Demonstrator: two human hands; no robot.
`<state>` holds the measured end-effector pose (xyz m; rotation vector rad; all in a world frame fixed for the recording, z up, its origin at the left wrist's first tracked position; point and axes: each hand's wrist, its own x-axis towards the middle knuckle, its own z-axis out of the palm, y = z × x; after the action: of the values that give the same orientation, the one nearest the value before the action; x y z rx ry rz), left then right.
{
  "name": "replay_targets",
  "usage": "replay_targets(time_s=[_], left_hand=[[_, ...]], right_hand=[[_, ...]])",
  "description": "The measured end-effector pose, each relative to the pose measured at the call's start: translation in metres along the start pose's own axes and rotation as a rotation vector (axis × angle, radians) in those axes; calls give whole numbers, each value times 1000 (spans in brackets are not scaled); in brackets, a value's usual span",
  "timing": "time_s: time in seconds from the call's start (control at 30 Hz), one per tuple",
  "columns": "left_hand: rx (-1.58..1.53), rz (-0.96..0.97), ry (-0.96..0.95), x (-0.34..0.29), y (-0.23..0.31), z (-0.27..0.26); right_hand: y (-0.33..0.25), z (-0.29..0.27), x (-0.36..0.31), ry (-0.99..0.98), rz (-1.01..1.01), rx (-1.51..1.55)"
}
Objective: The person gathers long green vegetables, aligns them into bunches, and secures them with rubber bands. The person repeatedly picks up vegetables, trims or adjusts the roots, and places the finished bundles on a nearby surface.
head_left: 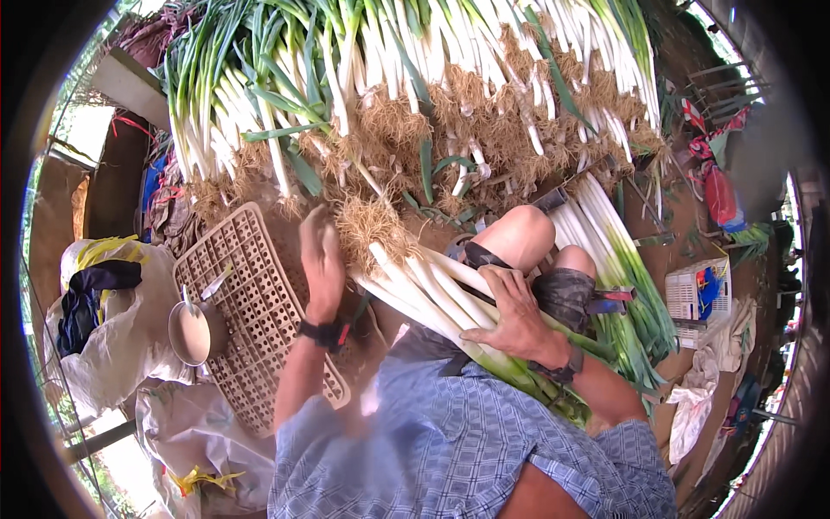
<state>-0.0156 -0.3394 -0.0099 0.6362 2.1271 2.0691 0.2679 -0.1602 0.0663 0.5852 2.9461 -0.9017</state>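
Across my lap lies a bundle of leeks point(432, 298), white stalks with a tuft of tan roots point(372, 227) toward the far left and green leaves toward my right side. My right hand point(513, 311) is wrapped over the white stalks and holds the bundle against my lap. Just left of the root tuft, my left hand point(320, 251) is raised, slightly blurred, with its fingers stretched out and nothing visible in them. It appears apart from the roots. Trimmed-looking leeks point(596, 221) with clean white ends lie in a pile by my right knee.
A wide heap of leeks with dirty roots point(398, 112) spans the far side. On the left, a tan plastic crate point(251, 294) lies beside a small pan point(190, 333) and white plastic sacks point(121, 337). To the right is a white basket point(692, 290) with something blue in it.
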Motion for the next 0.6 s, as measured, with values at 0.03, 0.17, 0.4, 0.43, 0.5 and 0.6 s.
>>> replay_targets(time_s=[0.03,0.17,0.4,0.43,0.5,0.6], left_hand=[[130,195,8,-8,10,1],[637,533,-504,-39,37,-24],[817,251,-548,-42,38,-8],[809,247,-528,-42,38,-5],[792,239,-488,-40,37,2],[835,201,-410,-40,31,14]], right_hand=[[1,-1,0,23,1,-2],[0,3,-2,65,-12,5],[-5,0,0,40,-46,11],[-4,0,-2,34,-37,13],[-3,3,-5,22,-31,8],[-5,4,-4,0,-43,-19]])
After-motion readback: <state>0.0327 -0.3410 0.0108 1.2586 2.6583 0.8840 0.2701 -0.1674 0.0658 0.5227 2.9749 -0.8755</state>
